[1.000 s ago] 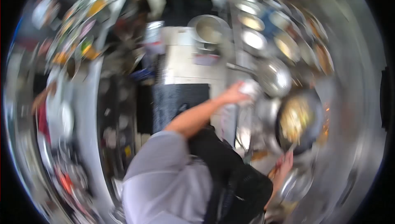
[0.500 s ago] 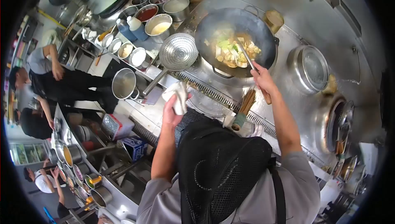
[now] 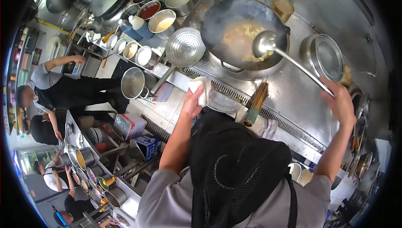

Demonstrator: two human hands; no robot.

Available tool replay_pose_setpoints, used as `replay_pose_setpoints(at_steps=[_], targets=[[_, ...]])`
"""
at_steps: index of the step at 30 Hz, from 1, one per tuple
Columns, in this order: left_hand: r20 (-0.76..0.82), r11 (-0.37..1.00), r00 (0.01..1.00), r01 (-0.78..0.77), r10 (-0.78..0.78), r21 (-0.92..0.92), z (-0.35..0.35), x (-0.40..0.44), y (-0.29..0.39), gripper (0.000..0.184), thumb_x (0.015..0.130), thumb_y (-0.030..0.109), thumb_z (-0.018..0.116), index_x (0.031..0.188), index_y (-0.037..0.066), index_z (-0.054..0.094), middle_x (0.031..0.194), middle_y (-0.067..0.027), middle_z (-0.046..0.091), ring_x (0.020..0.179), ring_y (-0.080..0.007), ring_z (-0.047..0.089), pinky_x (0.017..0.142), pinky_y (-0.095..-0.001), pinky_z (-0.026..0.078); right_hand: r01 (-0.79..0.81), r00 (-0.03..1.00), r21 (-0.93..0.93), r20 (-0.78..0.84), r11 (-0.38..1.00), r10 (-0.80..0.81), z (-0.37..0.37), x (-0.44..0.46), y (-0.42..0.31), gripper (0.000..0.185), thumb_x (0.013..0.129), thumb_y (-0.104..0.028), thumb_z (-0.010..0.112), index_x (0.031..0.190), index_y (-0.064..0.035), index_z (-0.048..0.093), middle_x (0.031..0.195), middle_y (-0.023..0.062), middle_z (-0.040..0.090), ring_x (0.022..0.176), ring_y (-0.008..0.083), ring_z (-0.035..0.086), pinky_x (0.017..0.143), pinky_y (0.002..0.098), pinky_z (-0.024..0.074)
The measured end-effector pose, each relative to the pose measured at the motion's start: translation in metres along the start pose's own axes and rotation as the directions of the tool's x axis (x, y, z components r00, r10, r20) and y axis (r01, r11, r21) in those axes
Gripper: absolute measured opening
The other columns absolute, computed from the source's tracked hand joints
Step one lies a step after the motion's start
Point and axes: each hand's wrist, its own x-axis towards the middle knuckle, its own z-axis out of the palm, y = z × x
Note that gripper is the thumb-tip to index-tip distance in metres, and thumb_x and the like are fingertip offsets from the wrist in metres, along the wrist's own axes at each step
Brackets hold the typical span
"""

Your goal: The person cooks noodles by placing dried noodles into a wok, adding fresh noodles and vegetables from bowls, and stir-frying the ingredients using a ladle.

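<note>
My right hand [image 3: 338, 102] is closed round the handle of a steel ladle [image 3: 264, 45], whose bowl is over the right part of a dark wok [image 3: 213, 22]. Steam blurs the food [image 3: 240, 37] in the wok, where pale and orange-brown pieces show. A folded white cloth [image 3: 204, 90] is gripped in my left hand [image 3: 193, 102], in front of the stove edge. Between the hands, a bamboo brush [image 3: 256, 104] with a green-wrapped end leans at the stove's front edge.
A perforated strainer [image 3: 185, 47] lies left of the wok, beside a steel pot [image 3: 133, 83]. Sauce bowls [image 3: 162, 22] and squeeze bottles [image 3: 140, 27] stand at the back left. Steel lidded pans [image 3: 328, 57] sit on the right. Several people work on the left, including one person [image 3: 63, 83] standing.
My right hand has swung right and back, bringing the ladle's bowl up out of the food. The wok is steamier. My left hand still holds the cloth.
</note>
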Motion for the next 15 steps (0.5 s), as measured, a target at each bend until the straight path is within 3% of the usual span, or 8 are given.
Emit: replay_pose_setpoints(at_steps=[4,6,8,10,11,12,14,15], targets=[[-0.127,0.999,0.992,-0.027,0.022,-0.044,-0.016,0.023,-0.019,0.046,0.097,0.016,0.059,0.139,0.009,0.040,0.122,-0.0096,0.060,0.110,-0.0233,0.061,0.090,-0.0397,0.054,-0.066,0.997,-0.046,0.029,0.997,0.067,-0.012,-0.018,-0.022,0.044,0.082,-0.012,0.071,0.125,-0.0083,0.063,0.122,0.0188,0.064,0.110,0.0360,0.062,0.092,0.0399,0.0495],[-0.060,0.997,0.998,0.003,-0.007,-0.078,-0.024,0.035,-0.018,0.047,0.098,0.014,0.057,0.141,0.012,0.038,0.123,-0.0103,0.059,0.108,-0.0257,0.061,0.092,-0.0412,0.053,-0.169,0.970,-0.039,0.167,0.985,0.174,0.010,-0.010,-0.037,0.043,0.083,-0.011,0.070,0.125,-0.0055,0.062,0.117,0.0197,0.066,0.109,0.0365,0.062,0.092,0.0404,0.0492],[-0.010,0.994,0.998,0.060,-0.062,-0.091,-0.025,0.040,-0.014,0.044,0.099,0.015,0.056,0.139,0.010,0.039,0.123,-0.0112,0.059,0.107,-0.0269,0.062,0.090,-0.0411,0.053,-0.116,0.987,0.039,0.118,0.993,0.111,0.069,0.012,-0.016,0.042,0.084,-0.009,0.067,0.125,-0.0034,0.061,0.119,0.0199,0.065,0.111,0.0358,0.063,0.094,0.0401,0.0484],[0.051,0.990,0.996,0.085,-0.079,-0.115,-0.027,0.046,-0.007,0.042,0.099,0.016,0.055,0.138,0.008,0.040,0.123,-0.0117,0.060,0.106,-0.0273,0.063,0.089,-0.0402,0.053,0.064,0.995,0.219,-0.093,0.974,-0.044,0.164,0.036,0.030,0.041,0.089,-0.011,0.064,0.129,-0.0057,0.060,0.100,0.0190,0.071,0.085,0.0303,0.070,0.075,0.0384,0.0545],[0.071,0.984,0.989,0.137,-0.130,-0.117,-0.029,0.048,-0.004,0.042,0.099,0.017,0.056,0.138,0.008,0.041,0.123,-0.0117,0.060,0.106,-0.0272,0.063,0.087,-0.0396,0.053,-0.153,0.987,0.443,0.017,0.883,0.162,0.186,0.042,0.016,0.041,0.092,-0.013,0.062,0.132,-0.0072,0.058,0.088,0.0139,0.067,0.071,0.0232,0.065,0.063,0.0356,0.0520],[0.092,0.975,0.980,0.186,-0.175,-0.119,-0.030,0.051,-0.001,0.042,0.099,0.018,0.056,0.137,0.007,0.041,0.122,-0.0116,0.060,0.106,-0.0271,0.063,0.086,-0.0391,0.054,-0.355,0.931,0.617,0.163,0.702,0.328,0.201,0.048,-0.008,0.041,0.095,-0.015,0.060,0.135,-0.0088,0.056,0.075,0.0089,0.063,0.056,0.0162,0.059,0.050,0.0327,0.0495],[0.037,0.964,0.978,0.210,-0.207,-0.162,-0.032,0.058,-0.002,0.042,0.100,0.021,0.055,0.138,0.007,0.042,0.122,-0.0115,0.061,0.103,-0.0282,0.065,0.084,-0.0387,0.055,-0.331,0.907,0.852,0.169,0.405,0.386,0.217,0.062,-0.052,0.046,0.099,-0.021,0.056,0.143,-0.0107,0.048,0.067,-0.0003,0.050,0.046,0.0069,0.043,0.037,0.0266,0.0383],[0.038,0.950,0.967,0.254,-0.251,-0.184,-0.035,0.063,-0.002,0.043,0.101,0.023,0.054,0.138,0.007,0.042,0.123,-0.0115,0.061,0.104,-0.0281,0.065,0.085,-0.0389,0.055,-0.327,0.905,0.854,0.160,0.404,0.394,0.219,0.072,-0.064,0.046,0.099,-0.021,0.056,0.143,-0.0107,0.048,0.067,-0.0003,0.050,0.046,0.0069,0.043,0.037,0.0266,0.0383]])
